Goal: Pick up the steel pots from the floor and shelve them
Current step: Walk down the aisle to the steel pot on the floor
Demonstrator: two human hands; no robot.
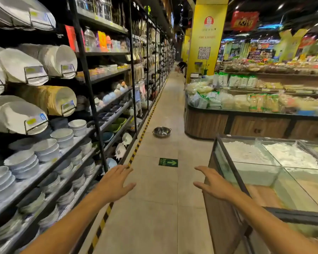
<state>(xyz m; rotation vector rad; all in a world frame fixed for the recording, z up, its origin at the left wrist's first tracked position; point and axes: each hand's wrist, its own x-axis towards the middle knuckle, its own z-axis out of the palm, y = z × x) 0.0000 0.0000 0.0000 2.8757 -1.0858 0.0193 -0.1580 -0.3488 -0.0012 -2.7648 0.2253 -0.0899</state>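
Note:
A shiny steel pot (162,131) with two small side handles sits upright on the tiled aisle floor, some way ahead of me. My left hand (116,182) and my right hand (212,183) are both stretched out in front at waist height, fingers apart and holding nothing. Both hands are well short of the pot. On the left runs a tall black shelving unit (84,70) filled with white plates and stacked bowls.
A glass-walled bin (228,173) of white powder stands close on my right. Beyond it is a wooden display counter (206,123) of packaged food. A yellow pillar (204,43) rises further down. A person (182,66) bends over at the aisle's far end. A green arrow sticker (168,162) marks the floor.

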